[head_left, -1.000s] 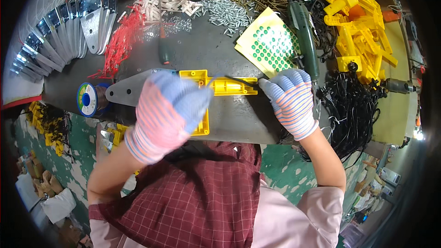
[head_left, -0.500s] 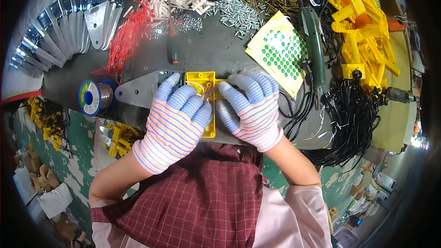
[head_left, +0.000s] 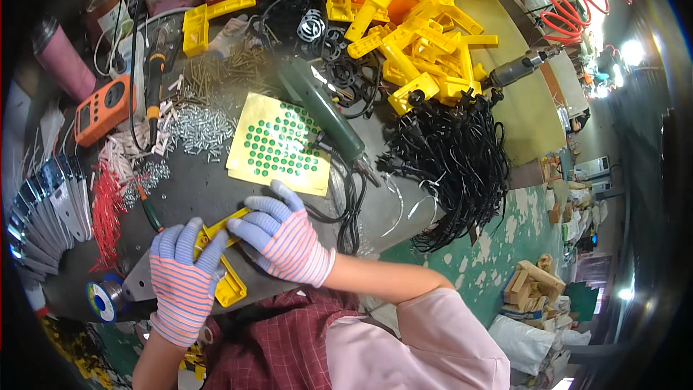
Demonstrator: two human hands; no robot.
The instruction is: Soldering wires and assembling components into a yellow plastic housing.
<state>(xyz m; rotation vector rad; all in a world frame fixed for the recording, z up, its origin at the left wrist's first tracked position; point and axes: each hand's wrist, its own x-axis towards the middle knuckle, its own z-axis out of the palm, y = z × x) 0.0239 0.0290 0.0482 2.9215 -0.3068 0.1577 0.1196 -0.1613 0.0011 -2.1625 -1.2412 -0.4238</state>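
A yellow plastic housing with a narrow arm lies near the table's front edge, partly covered by my gloved hands. My left hand is closed over its left side, fingers bent across it. Pinching at the narrow arm is my right hand, with the thumb mostly hidden. A grey tapered metal plate sticks out left of my left hand. Any wires inside the housing are hidden by my fingers. Just beyond the left fingertips lies a screwdriver with a green handle.
A solder spool stands at the left edge, near fanned metal plates and red wires. Ahead lie screws, a yellow sticker sheet and a green power tool. Yellow housings and black cables are heaped right.
My view has swung right, so the table appears shifted left and tilted. My right hand has come to the housing's narrow arm; the left hand stays on the housing.
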